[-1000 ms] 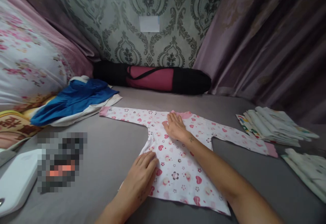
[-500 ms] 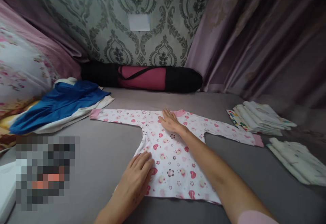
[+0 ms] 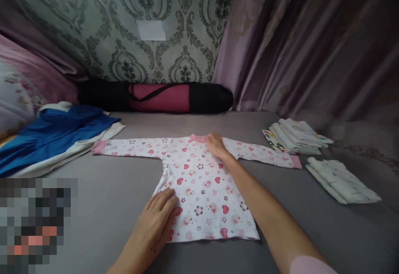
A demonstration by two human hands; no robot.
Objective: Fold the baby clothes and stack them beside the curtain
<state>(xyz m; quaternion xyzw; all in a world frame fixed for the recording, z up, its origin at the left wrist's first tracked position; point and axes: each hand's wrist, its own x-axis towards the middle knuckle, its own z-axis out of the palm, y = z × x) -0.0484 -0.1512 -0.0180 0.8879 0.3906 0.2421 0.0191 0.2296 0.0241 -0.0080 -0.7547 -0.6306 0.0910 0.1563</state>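
Observation:
A small white long-sleeved shirt (image 3: 199, 182) with pink hearts and pink cuffs lies spread flat on the grey bed sheet (image 3: 102, 207), sleeves stretched to both sides. My left hand (image 3: 156, 220) lies flat with fingers out on the shirt's lower left hem. My right hand (image 3: 215, 145) rests flat near the pink collar, reaching across the shirt's body. Neither hand holds anything.
A blue garment on white cloth (image 3: 52, 135) lies at the left. A black and pink roll bag (image 3: 156, 97) lies along the patterned wall. Two stacks of folded white clothes (image 3: 294, 135) (image 3: 341, 178) sit at the right, by the purple curtain (image 3: 311, 45).
My right hand has slid a little to the right along the collar. The left hand stays on the lower left hem. The camera has turned rightward.

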